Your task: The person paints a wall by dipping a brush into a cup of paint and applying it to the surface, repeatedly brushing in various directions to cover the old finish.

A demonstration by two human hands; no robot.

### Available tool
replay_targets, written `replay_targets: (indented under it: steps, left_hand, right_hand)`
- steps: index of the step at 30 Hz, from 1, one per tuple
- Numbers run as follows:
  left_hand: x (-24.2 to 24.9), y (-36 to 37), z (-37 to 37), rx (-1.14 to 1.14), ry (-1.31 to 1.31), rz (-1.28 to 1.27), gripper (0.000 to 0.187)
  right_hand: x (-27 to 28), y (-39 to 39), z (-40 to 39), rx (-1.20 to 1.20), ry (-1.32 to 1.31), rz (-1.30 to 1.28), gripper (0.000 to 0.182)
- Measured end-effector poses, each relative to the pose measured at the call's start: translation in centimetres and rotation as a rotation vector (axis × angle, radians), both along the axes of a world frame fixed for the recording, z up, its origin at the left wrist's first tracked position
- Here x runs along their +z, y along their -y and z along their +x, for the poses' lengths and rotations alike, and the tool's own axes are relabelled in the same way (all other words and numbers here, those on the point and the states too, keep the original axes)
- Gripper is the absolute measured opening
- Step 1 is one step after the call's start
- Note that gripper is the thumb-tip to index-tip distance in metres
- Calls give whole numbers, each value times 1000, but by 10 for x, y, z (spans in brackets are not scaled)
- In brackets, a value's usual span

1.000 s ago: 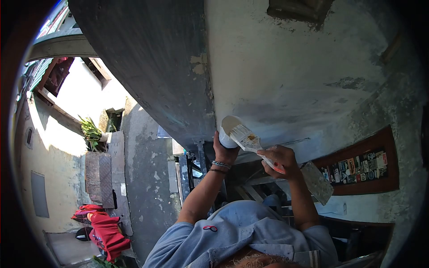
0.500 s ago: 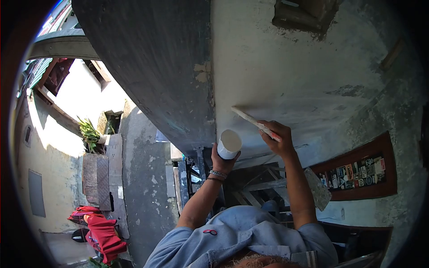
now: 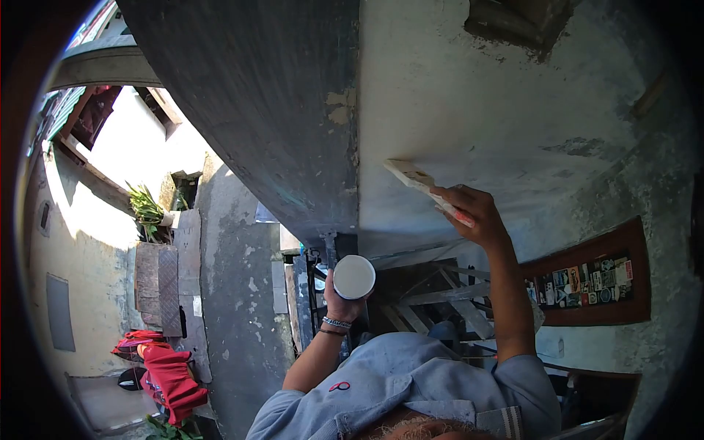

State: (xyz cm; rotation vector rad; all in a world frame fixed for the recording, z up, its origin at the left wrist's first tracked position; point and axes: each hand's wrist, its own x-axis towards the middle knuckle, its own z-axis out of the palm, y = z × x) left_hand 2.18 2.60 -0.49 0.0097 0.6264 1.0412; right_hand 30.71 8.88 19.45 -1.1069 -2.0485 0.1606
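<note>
My left hand point(image 3: 340, 306) is wrapped round a white tub point(image 3: 355, 277) of white paint, held low in front of my chest with its round top facing me. My right hand point(image 3: 478, 214) grips a paintbrush point(image 3: 412, 177) with white paint on it and some red on the handle end. The brush tip lies against the pale wall point(image 3: 455, 110), close to the corner where a dark grey wall point(image 3: 271, 95) meets it. Patches of flaked plaster mark both surfaces.
Below my hands stands a wooden framework point(image 3: 440, 297). To the right, a brown-framed panel point(image 3: 590, 282) carries many stickers. A recess point(image 3: 517, 26) opens high in the wall. On the left run a grey path point(image 3: 246, 293), a plant point(image 3: 147, 209) and red cloth point(image 3: 172, 378).
My left hand has lowered the tub and tipped its top more toward me. My right hand has shifted slightly right, and the brush has turned to show its broad side.
</note>
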Motion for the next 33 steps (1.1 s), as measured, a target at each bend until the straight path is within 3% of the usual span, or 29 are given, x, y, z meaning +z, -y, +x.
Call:
replay_targets:
  steps: [4,8,15,17,20,23,26,30,33]
  left_hand:
    - [-1,8,-11,28,34,19,50]
    - [-4,15,-20,26,-13,40,48]
    - [-2,23,-23,103,-37,-37,48]
    - [-6,27,-25,96,-28,-6,48]
    - [-5,33,-29,99,-21,-5,49]
    - [-5,37,-31,114,-15,-41,51]
    - [-7,40,-34,121,-11,-38,52]
    - [-12,46,-40,109,-16,-27,53]
    - [-12,49,-41,107,-24,-15,54]
  right_hand:
    - [-48,9,3,31,95,-212,46]
    - [-100,-21,4,-18,195,-125,44]
    - [11,3,-3,-84,87,57,44]
    - [13,12,-3,-69,62,17,44]
    - [-33,14,-8,-32,8,-149,44]
    - [-107,0,-15,14,127,-223,42]
    - [-110,-19,-20,-27,170,-122,42]
    - [5,-14,-31,-70,83,32,39]
    - [55,6,-28,-66,15,88,37]
